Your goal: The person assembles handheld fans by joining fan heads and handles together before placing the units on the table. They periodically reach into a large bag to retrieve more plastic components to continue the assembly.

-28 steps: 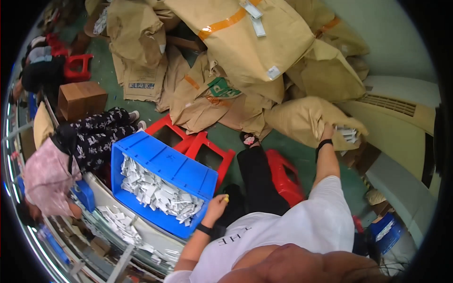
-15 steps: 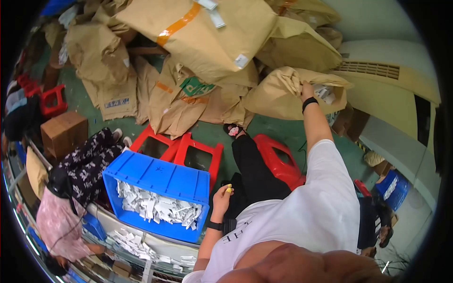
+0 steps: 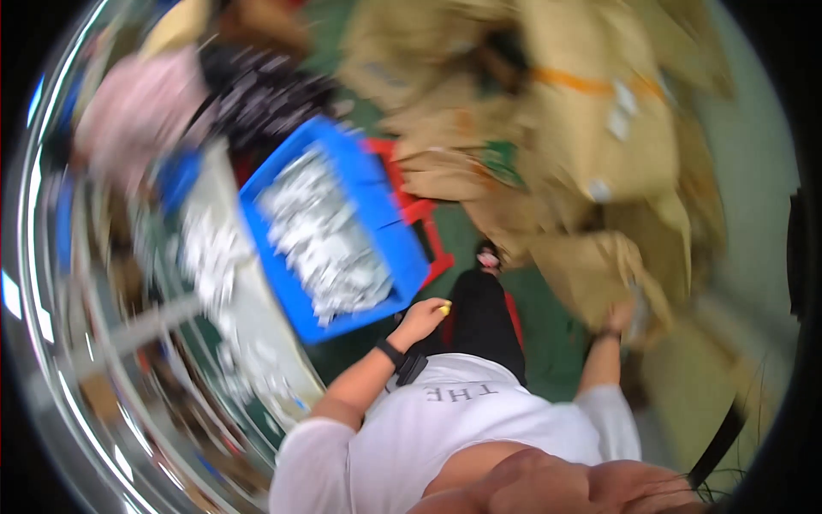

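Observation:
My left hand is beside the near corner of a blue plastic crate, its fingers curled together. Yellow covers show on the fingertips, and I see nothing held. Many small white pieces fill the crate, which sits tilted beside a work table. My right hand is at the mouth of a brown paper sack, on its near side. Motion smears its fingers, so whether they grip the sack's edge does not show. A whitish patch is blurred in the sack's mouth.
More white pieces lie along the pale work table at left. A person in a pink top bends beyond the crate. Large brown sacks pile up at the far right. Red stools stand by the crate, over a green floor.
The view has swung left, so the crate and table sit more central and the sacks have shifted right. My right arm has drawn back nearer to my body. My left hand stays curled.

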A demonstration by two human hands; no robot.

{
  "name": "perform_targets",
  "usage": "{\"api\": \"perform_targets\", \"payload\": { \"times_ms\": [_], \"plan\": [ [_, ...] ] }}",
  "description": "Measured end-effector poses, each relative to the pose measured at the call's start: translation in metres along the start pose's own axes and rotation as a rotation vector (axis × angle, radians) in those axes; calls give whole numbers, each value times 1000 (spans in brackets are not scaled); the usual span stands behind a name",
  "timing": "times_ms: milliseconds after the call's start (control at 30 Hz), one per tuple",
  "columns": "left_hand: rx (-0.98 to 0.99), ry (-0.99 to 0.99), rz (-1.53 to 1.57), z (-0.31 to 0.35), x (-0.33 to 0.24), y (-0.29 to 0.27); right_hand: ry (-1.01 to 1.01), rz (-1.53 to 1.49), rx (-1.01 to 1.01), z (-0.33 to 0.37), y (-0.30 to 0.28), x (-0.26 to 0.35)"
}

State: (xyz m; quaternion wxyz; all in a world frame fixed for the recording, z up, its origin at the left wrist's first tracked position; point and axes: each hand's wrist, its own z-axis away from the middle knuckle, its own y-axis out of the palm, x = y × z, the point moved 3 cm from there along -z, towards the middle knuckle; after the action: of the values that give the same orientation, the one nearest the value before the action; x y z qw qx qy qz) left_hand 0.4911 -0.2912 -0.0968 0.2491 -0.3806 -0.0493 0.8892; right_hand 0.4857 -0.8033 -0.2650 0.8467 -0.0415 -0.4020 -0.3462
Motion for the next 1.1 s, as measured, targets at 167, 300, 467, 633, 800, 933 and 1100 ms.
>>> {"api": "perform_targets", "payload": {
  "times_ms": [167, 300, 467, 633, 800, 933, 1100],
  "plan": [
    [-381, 54, 45, 77, -7, -51, -509, 1127, -148, 85, 108, 35],
    [-685, 8, 85, 162, 22, -77, 28, 1262, 434, 9, 182, -1],
    [-1171, -77, 282, 298, 104, -77, 233, 1380, 1111, 113, 360, -32],
    [-1418, -418, 82, 436, 225, -89, 482, 1419, 1512, 297, 455, -64],
    [-1389, -769, -114, 550, 405, -107, 470, 1462, 1547, 432, 501, -139],
    [-1365, -945, -165, 583, 536, -127, 427, 1540, 1752, 540, 533, -211],
    [-1448, -1198, -226, 594, 625, -151, -41, 1585, 2265, 684, 574, -350]
  ]
}}
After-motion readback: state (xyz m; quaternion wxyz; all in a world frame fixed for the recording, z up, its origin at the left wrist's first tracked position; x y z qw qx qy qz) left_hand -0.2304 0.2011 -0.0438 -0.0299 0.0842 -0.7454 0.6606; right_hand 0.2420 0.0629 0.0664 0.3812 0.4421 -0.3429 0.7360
